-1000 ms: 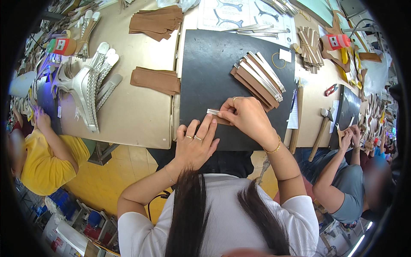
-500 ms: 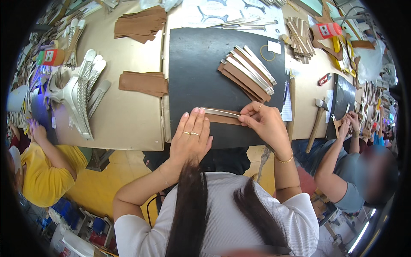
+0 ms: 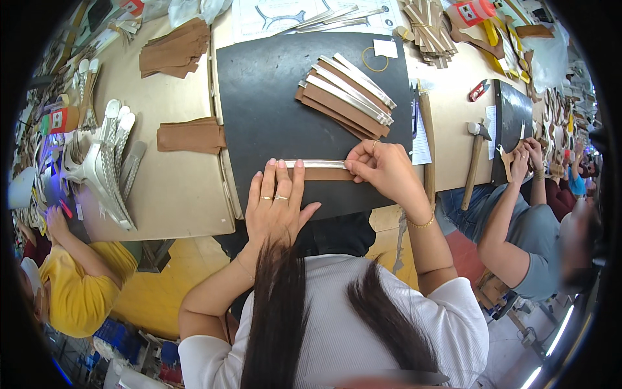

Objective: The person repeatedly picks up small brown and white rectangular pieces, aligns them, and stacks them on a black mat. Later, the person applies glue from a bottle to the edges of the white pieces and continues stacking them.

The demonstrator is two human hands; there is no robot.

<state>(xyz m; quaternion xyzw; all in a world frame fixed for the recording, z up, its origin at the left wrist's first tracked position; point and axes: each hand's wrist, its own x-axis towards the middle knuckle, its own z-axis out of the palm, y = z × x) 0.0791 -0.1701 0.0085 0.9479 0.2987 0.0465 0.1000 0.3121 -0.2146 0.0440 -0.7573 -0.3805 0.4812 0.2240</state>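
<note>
The beige surface (image 3: 175,194) is smooth and carries a broad, dull black mat (image 3: 259,78), scuffed and roughly square. Toward its far right side lies a fanned pile of brown and silver strips (image 3: 346,97), set obliquely. The left hand (image 3: 275,201) lies flat, its fingers extended and pinching nothing, across the left end of the work; the right hand (image 3: 385,172) has a narrow grip, thumb and forefinger closed on the right end. Between them, at the mat's near part, a flat, matte brown strip (image 3: 324,174), leather-like, lies left to right. Along its far edge runs the slimmer, glossy silver strip (image 3: 321,165), nearly parallel, extending leftward from the right grip; both hands touch it, neither nearer, and the fingers hide its left end.
</note>
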